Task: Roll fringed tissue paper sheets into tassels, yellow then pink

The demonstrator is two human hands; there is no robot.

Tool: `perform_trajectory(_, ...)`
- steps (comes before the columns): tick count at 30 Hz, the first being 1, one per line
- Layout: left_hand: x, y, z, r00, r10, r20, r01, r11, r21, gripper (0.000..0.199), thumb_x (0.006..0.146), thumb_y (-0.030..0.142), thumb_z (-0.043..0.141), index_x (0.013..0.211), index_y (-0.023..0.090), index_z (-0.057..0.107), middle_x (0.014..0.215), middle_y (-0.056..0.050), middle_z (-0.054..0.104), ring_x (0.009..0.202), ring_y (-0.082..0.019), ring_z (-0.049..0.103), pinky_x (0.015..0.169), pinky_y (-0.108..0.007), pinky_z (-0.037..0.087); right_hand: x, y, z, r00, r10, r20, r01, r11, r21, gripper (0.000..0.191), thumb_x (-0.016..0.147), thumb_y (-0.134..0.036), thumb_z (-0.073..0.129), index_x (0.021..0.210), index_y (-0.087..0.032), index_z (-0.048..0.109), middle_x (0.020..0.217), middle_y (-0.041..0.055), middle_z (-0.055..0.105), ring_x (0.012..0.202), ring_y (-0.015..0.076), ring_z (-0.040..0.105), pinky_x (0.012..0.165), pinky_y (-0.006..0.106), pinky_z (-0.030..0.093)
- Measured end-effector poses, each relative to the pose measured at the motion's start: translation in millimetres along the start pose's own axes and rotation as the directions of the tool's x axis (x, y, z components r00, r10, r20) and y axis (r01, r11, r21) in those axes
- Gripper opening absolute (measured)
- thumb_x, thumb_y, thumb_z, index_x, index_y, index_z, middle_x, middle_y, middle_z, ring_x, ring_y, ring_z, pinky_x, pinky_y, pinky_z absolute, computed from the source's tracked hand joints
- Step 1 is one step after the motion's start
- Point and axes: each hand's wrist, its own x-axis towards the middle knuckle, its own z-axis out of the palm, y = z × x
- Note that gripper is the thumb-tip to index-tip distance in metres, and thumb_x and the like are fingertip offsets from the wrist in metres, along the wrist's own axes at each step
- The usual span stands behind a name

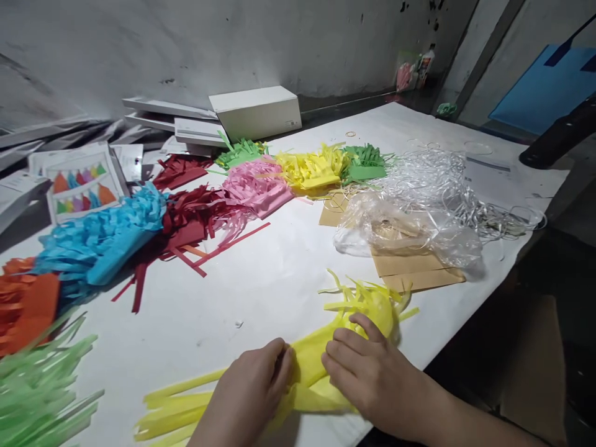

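A yellow fringed paper piece (307,363) lies on the white table sheet (261,279) near the front edge. Its cut strips fan out at both ends. My left hand (249,391) pinches the paper at its middle from the left. My right hand (367,372) presses and grips the same paper from the right, fingers curled over it. The two hands almost touch.
Piles of fringed paper run along the back: orange (23,304), blue (97,239), dark red (186,214), pink (256,186), yellow (310,169), green (365,162). Light green fringe (37,385) lies at front left. A plastic bag (405,230), clear string and brown cards lie at right. White boxes (254,112) stand at the wall.
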Motion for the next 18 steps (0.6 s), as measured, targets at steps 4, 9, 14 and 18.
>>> perform_trajectory(4, -6.7, -14.3, 7.3, 0.996, -0.016, -0.089, 0.02, 0.999, 0.038, 0.031, 0.101, 0.03, 0.027, 0.087, 0.024, 0.054, 0.068, -0.002, 0.07, 0.062, -0.021, 0.067, 0.056, -0.03, 0.037, 0.8, 2.2, 6.5, 0.999, -0.019, 0.038, 0.02, 1.0, -0.024, 0.022, 0.096, -0.006, 0.044, 0.097, -0.014, 0.065, 0.089, 0.006, 0.064, 0.095, 0.0243, 0.057, 0.119, 0.048, 0.019)
perform_trajectory(9, -21.4, -30.0, 25.3, 0.675, 0.519, -0.524, -0.249, 0.829, 0.5, 0.028, 0.094, 0.026, 0.055, 0.121, 0.023, 0.056, 0.111, -0.009, 0.074, 0.097, -0.029, 0.069, 0.082, -0.041, 0.045, 2.1, 3.6, 12.9, 1.0, 0.025, -0.005, -0.025, 1.0, 0.004, 0.022, 0.095, -0.006, 0.044, 0.087, -0.017, 0.062, 0.082, 0.0032, 0.061, 0.085, 0.0217, 0.055, 0.114, 0.048, 0.025)
perform_trajectory(14, -26.1, -24.6, 38.2, 0.632, 0.642, -0.434, -0.382, 0.745, 0.546, 0.028, 0.089, 0.011, 0.058, 0.114, 0.025, 0.061, 0.108, -0.001, 0.073, 0.098, -0.023, 0.064, 0.092, -0.04, 0.037, 1.0, 3.0, 8.6, 0.988, 0.15, -0.045, -0.144, 0.982, 0.123, 0.014, 0.096, -0.012, 0.052, 0.086, -0.018, 0.06, 0.085, 0.0017, 0.064, 0.089, 0.0196, 0.057, 0.112, 0.049, 0.027)
perform_trajectory(18, -23.6, -26.2, 46.1, 0.582, 0.659, -0.476, -0.41, 0.744, 0.528, 0.029, 0.091, 0.006, 0.053, 0.114, 0.021, 0.063, 0.105, -0.002, 0.074, 0.097, -0.021, 0.063, 0.094, -0.039, 0.037, 2.8, -2.8, 8.1, 0.989, 0.092, -0.116, -0.088, 0.995, 0.038, 0.019, 0.101, -0.016, 0.052, 0.117, -0.015, 0.063, 0.111, 0.0078, 0.068, 0.113, 0.0236, 0.055, 0.119, 0.05, 0.016)
